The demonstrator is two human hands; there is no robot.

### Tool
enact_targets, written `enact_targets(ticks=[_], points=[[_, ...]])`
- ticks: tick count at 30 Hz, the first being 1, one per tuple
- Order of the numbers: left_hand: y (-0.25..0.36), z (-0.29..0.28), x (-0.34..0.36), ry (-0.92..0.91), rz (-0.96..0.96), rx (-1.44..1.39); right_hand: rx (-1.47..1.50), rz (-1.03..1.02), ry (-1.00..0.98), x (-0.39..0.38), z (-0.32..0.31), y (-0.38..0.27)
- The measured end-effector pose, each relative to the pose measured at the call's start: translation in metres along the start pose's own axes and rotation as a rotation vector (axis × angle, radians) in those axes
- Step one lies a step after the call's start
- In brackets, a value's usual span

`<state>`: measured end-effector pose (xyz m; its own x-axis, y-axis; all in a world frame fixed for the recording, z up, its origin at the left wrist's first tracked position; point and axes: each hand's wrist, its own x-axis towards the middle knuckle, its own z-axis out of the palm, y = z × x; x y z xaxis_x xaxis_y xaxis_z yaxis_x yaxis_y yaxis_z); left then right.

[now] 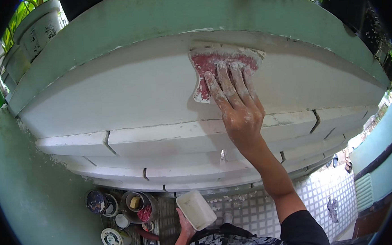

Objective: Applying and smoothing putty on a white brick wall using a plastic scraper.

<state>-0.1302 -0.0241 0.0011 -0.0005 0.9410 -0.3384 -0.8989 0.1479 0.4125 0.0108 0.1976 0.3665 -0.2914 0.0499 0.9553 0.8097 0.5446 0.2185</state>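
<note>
My right hand is raised to the white wall panel, its fingers spread over the red handle of a wide putty spreader. The spreader's long pale edge lies against the panel, just below the green ledge. White paste coats my fingers and much of the red handle; my thumb is hidden. Lower down, my left hand grips the side of a white rectangular plastic tub. Whitish smears line the tub's inside.
Below the panel run stepped white mouldings with dark vertical slots. A green wall closes off the left side. Paint buckets and an open container stand at lower left. Tiled floor and sandals show at lower right.
</note>
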Motion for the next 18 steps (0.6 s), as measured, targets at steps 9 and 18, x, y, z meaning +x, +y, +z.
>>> enact_targets(ticks=[9, 18], points=[[0.020, -0.004, -0.004, -0.013, -0.092, 0.039, 0.079, 0.058, -0.239, -0.012, -0.027, 0.000], [0.038, 0.007, -0.006, -0.071, -0.158, 0.096, 0.144, 0.209, -0.536, -0.034, -0.059, -0.012]])
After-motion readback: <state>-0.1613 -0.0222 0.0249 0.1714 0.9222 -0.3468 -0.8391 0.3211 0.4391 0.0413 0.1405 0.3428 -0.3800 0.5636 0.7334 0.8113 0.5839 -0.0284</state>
